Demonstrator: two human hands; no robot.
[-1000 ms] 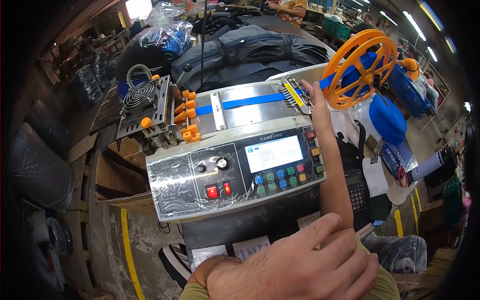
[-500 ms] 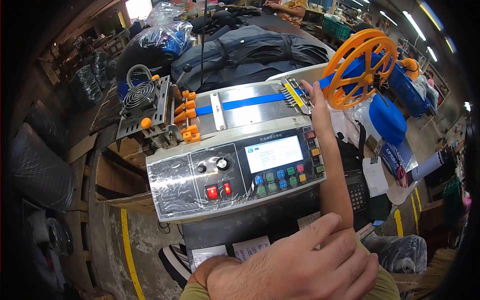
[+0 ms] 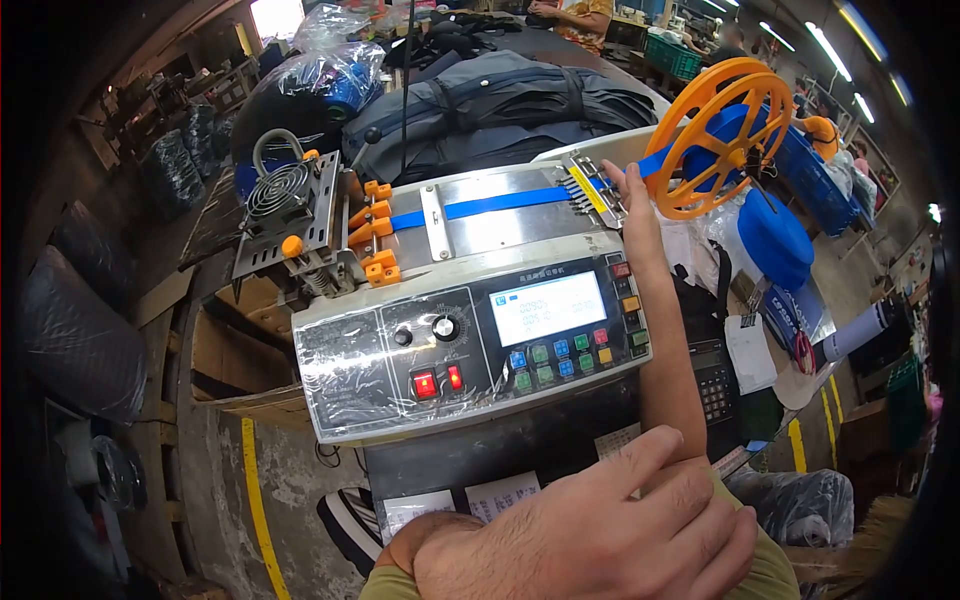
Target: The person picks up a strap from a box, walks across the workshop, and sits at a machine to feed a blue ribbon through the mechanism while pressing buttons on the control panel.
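A machine with a lit screen and colored buttons lies in front of me. Blue strap runs flat across its metal top, under a white bracket, from an orange reel at the right to orange guides at the left. My right hand, fingers stretched out, rests at the metal strap guide, beside the strap. Nearer to me, my left hand lies with curled fingers across my right forearm near the elbow; its palm is hidden.
Dark bags are piled behind the machine. To the right are a blue strap roll, a calculator and a paper tag. An open cardboard box stands at the left. A person is at the far table.
The orange reel has turned, so its spokes stand at another angle. Some digits on the screen look different. Both of my hands have stayed where they were.
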